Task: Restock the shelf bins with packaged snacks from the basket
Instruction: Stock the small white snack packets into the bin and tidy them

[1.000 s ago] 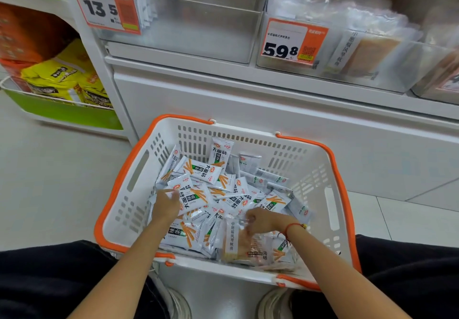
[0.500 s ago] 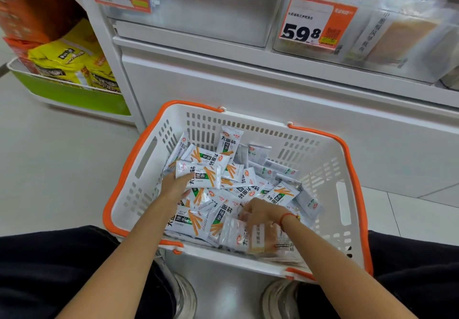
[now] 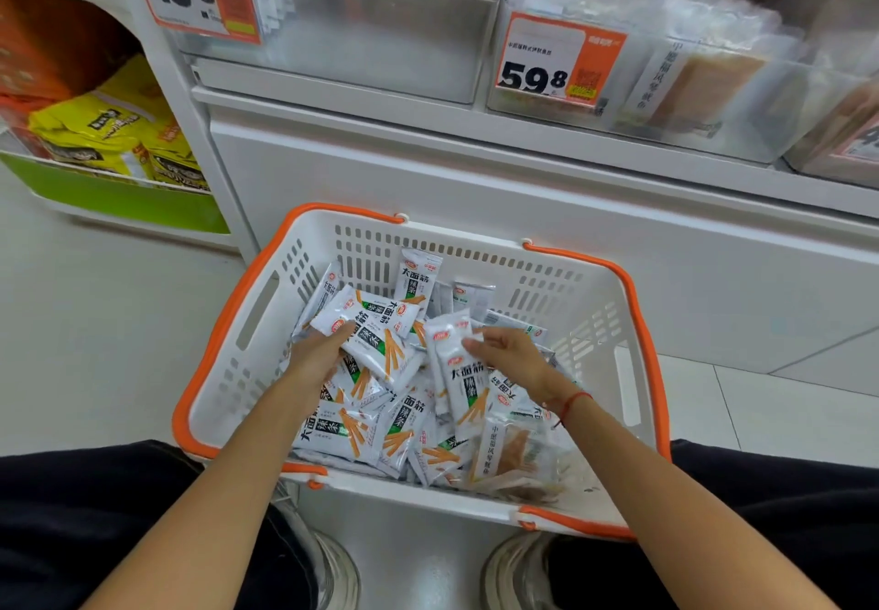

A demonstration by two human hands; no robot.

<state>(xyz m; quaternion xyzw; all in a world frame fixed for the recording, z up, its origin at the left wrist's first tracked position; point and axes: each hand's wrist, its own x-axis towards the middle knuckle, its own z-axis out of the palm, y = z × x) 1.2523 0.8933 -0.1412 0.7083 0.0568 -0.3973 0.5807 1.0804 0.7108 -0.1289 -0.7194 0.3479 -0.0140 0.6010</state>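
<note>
Since the earlier frame your right hand (image 3: 511,357) moved from the basket's (image 3: 247,362) near edge toward its middle, its grip pinching a white snack packet (image 3: 463,386). Your left hand (image 3: 316,355) grips several packets (image 3: 376,329). Clear shelf bins (image 3: 380,39) stand above the white floor (image 3: 95,324).

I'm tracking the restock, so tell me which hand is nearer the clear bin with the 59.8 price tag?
Right. The right hand is in the basket almost straight below the clear bin; the left hand is further left, holding a snack packet.
</note>
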